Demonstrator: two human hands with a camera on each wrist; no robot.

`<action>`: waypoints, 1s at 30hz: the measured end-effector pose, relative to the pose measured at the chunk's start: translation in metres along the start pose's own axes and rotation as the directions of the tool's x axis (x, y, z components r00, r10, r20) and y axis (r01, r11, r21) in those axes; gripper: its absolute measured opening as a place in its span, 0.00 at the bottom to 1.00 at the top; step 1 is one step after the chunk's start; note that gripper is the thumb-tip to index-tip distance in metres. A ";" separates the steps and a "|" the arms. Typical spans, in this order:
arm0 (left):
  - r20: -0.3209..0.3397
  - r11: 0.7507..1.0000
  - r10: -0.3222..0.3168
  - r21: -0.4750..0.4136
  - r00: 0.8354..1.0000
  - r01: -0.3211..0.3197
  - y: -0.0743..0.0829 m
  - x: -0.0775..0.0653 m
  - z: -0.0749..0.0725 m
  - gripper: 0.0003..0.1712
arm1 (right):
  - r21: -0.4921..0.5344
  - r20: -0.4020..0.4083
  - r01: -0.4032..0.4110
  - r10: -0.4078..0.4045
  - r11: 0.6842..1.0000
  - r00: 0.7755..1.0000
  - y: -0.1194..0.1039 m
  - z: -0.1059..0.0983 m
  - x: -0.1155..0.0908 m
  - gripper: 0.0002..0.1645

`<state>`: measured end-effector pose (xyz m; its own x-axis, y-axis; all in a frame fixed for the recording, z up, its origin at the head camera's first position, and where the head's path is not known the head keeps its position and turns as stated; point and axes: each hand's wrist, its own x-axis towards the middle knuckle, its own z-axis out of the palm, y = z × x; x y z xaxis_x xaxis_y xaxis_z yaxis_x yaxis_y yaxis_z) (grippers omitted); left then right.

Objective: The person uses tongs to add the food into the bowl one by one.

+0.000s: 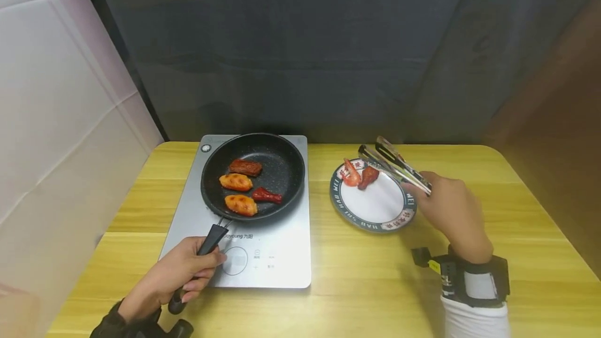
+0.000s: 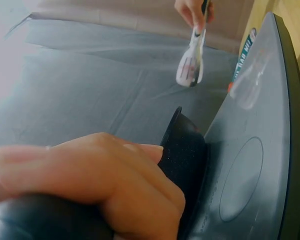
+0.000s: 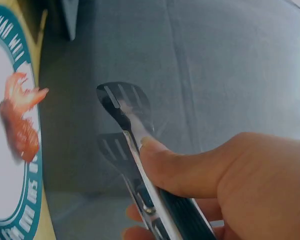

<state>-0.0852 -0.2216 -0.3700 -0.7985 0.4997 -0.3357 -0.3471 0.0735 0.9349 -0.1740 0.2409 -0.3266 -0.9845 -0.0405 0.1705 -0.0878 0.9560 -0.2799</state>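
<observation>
My left hand grips the black handle of a frying pan, which sits on a silver induction cooker. In the pan lie a brown slab of meat, two orange chicken wings and a red drumstick. My right hand holds metal tongs, thumb along one arm, their slotted tips apart with nothing between them. Beneath the tongs is a round plate with a green patterned rim, bearing a shrimp and a brownish-red drumstick.
Everything stands on a yellow wooden table. A dark grey curtain hangs behind its back edge. To the left is a pale wall, and a brown panel stands at the right.
</observation>
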 end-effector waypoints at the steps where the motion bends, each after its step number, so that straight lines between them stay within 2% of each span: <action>1: 0.000 1.000 0.000 0.000 1.000 0.000 0.000 0.000 0.000 0.13 | -0.002 0.004 -0.004 0.004 1.000 1.000 0.003 0.000 -0.001 0.35; 6: 0.003 1.000 0.004 0.002 1.000 -0.004 0.000 0.000 0.000 0.13 | -0.009 0.076 -0.062 0.062 0.998 0.995 0.013 -0.001 -0.006 0.39; 9: 0.005 1.000 0.007 0.011 1.000 -0.007 0.000 0.000 -0.001 0.13 | -0.011 0.137 -0.110 0.111 0.994 0.984 0.017 0.000 -0.007 0.43; 12: 0.005 1.000 0.010 0.013 1.000 -0.010 0.000 0.000 -0.001 0.13 | -0.010 0.208 -0.156 0.155 0.988 0.966 0.018 0.002 -0.006 0.45; 17: 0.014 1.000 0.021 0.011 1.000 -0.022 0.000 -0.001 -0.001 0.13 | -0.015 0.307 -0.194 0.189 0.981 0.933 0.018 0.008 -0.003 0.40; 30: 0.021 1.000 0.025 0.017 0.999 -0.026 0.000 0.000 -0.001 0.12 | -0.033 0.306 -0.156 0.158 0.987 0.939 0.003 0.027 0.000 0.37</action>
<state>-0.0853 -0.2229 -0.3705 -0.7964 0.5196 -0.3095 -0.3178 0.0758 0.9451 -0.1788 0.2356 -0.3530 -0.9846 0.0245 -0.1730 0.0717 0.9596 -0.2721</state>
